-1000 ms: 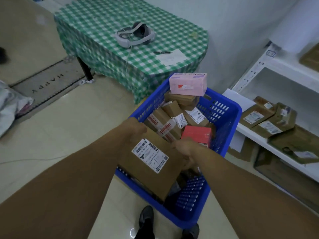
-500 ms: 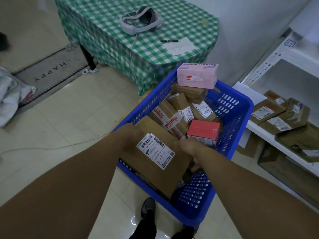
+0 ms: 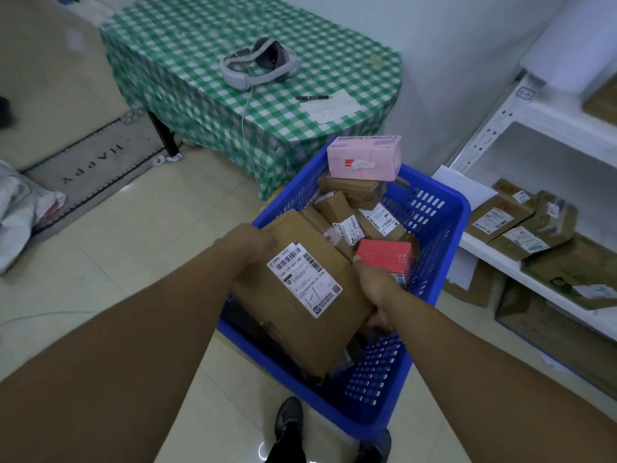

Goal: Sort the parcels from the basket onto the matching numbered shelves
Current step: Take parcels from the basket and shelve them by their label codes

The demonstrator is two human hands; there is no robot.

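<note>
Two hands grip one labelled cardboard parcel (image 3: 283, 329), held between them over the near end of the blue basket (image 3: 464, 208). The left hand (image 3: 248, 243) curls over its far-left corner. The right hand (image 3: 374, 289) clamps the right edge, thumb on top, fingers tucked beneath. The parcel's long axis runs far-to-near between the forearms. The white shelf unit (image 3: 494, 253) lies rightward, beyond the right hand, judged the nearer; both arms reach forward and down.

Matt cardboard parcel (image 3: 300, 295), plastic basket (image 3: 444, 228)
</note>
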